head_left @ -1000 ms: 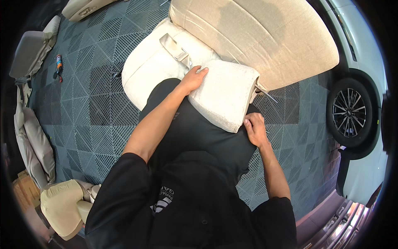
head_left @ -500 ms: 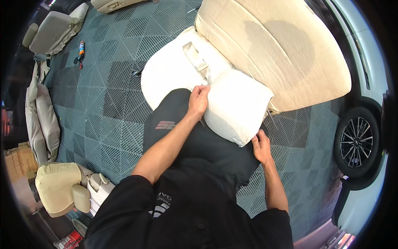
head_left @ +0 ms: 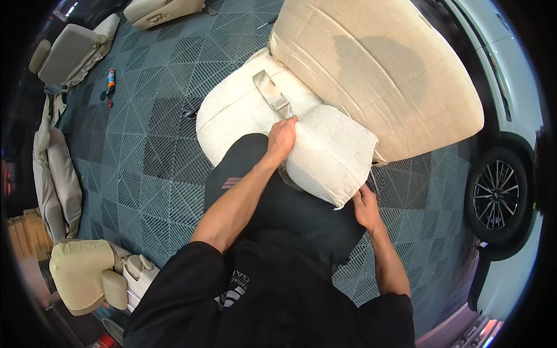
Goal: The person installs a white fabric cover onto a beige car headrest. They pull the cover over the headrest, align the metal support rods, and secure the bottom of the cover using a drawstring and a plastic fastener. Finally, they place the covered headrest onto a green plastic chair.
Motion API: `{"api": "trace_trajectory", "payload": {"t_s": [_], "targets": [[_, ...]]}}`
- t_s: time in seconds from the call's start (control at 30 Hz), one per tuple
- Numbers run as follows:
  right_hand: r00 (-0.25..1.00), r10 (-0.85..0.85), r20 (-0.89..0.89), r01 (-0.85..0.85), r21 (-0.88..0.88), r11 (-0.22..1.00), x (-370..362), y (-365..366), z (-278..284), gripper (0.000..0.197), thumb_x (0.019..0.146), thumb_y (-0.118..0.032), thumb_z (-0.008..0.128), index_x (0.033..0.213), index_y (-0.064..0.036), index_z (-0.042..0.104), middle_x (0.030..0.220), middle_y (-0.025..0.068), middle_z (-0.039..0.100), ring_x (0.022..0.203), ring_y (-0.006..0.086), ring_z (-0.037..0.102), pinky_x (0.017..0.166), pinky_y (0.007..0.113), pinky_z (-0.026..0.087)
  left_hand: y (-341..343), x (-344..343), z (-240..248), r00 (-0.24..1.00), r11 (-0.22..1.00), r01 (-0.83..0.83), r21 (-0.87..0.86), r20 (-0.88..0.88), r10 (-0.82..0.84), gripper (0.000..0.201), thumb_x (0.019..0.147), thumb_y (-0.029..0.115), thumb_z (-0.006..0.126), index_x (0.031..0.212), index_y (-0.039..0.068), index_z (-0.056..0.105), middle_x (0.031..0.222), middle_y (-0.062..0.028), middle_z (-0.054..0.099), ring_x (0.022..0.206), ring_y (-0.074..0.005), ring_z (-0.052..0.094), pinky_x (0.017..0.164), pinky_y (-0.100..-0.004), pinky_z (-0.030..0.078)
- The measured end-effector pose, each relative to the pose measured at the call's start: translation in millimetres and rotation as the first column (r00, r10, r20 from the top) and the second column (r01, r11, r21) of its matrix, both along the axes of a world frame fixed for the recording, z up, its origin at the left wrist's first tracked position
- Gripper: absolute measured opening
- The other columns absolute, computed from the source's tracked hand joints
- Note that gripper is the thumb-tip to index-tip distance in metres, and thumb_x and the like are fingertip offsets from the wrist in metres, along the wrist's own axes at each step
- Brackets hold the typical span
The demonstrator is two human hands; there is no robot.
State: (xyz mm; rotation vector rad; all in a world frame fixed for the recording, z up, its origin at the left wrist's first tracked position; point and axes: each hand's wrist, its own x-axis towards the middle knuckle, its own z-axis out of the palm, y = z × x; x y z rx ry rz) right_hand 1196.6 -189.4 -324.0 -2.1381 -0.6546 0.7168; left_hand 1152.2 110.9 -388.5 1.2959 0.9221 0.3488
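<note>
A headrest in a cream fabric cover (head_left: 331,153) rests against my dark-trousered legs, in front of a cream-covered car seat. My left hand (head_left: 282,139) is closed on the left edge of the cover, its fingers bunched at the fabric. At the cover's lower right corner, my right hand (head_left: 365,207) grips the edge between thumb and fingers, part of them hidden beneath. A metal post (head_left: 373,177) shows beyond that corner. The seat cushion (head_left: 223,119) lies behind the headrest, with a pale looped strap (head_left: 270,93) on it; the tall backrest (head_left: 377,75) stands to the right.
A car wheel (head_left: 496,188) and light body panel are at the right. More seats line the left: a grey one (head_left: 69,52), folded pieces (head_left: 61,168) and a cream one (head_left: 84,272). An orange-and-blue can (head_left: 111,78) is on the patterned tile floor (head_left: 133,133).
The view has shifted slightly, so the surroundings sit a little lower and further left. My left hand has its fingers bunched more tightly at the cover's edge. Both hands keep hold of the cover.
</note>
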Motion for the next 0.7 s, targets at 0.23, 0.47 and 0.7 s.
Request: {"api": "trace_trajectory", "payload": {"t_s": [0.23, 0.47, 0.7], "targets": [[0.987, -0.133, -0.085, 0.142, 0.104, 0.984, 3, 5, -7, 0.026, 0.102, -0.019, 0.051, 0.110, 0.0029, 0.063, 0.089, 0.0066, 0.066, 0.082, 0.0132, 0.056, 0.077, 0.030, 0.047, 7, 6, 39, 0.988, 0.941, 0.098, 0.324, -0.142, -0.054, 0.047, 0.097, 0.034, 0.049, 0.075, -0.005, 0.062, 0.076, -0.0286, 0.063, 0.078, -0.0439, 0.063, 0.078, -0.0471, 0.048], [0.948, -0.209, -0.241, 0.246, 0.138, 0.959, 2, 13, 0, 0.023, 0.096, -0.017, 0.063, 0.096, 0.0060, 0.069, 0.082, 0.0026, 0.068, 0.074, 0.0086, 0.057, 0.068, 0.025, 0.045, -3, -19, 30, 0.987, 0.799, -0.021, 0.601, -0.113, 0.111, 0.047, 0.099, 0.031, 0.049, 0.070, -0.005, 0.060, 0.069, -0.0271, 0.062, 0.065, -0.0442, 0.061, 0.067, -0.0499, 0.048], [0.947, -0.315, -0.063, 0.314, -0.027, 0.949, 17, 36, 27, 0.024, 0.092, -0.015, 0.063, 0.090, 0.0079, 0.070, 0.073, 0.0022, 0.066, 0.065, 0.0076, 0.053, 0.059, 0.025, 0.042, 12, 9, 44, 0.983, 0.743, 0.013, 0.669, -0.145, 0.113, 0.043, 0.096, 0.028, 0.047, 0.078, -0.005, 0.068, 0.084, -0.0317, 0.066, 0.081, -0.0492, 0.065, 0.079, -0.0539, 0.051]]}}
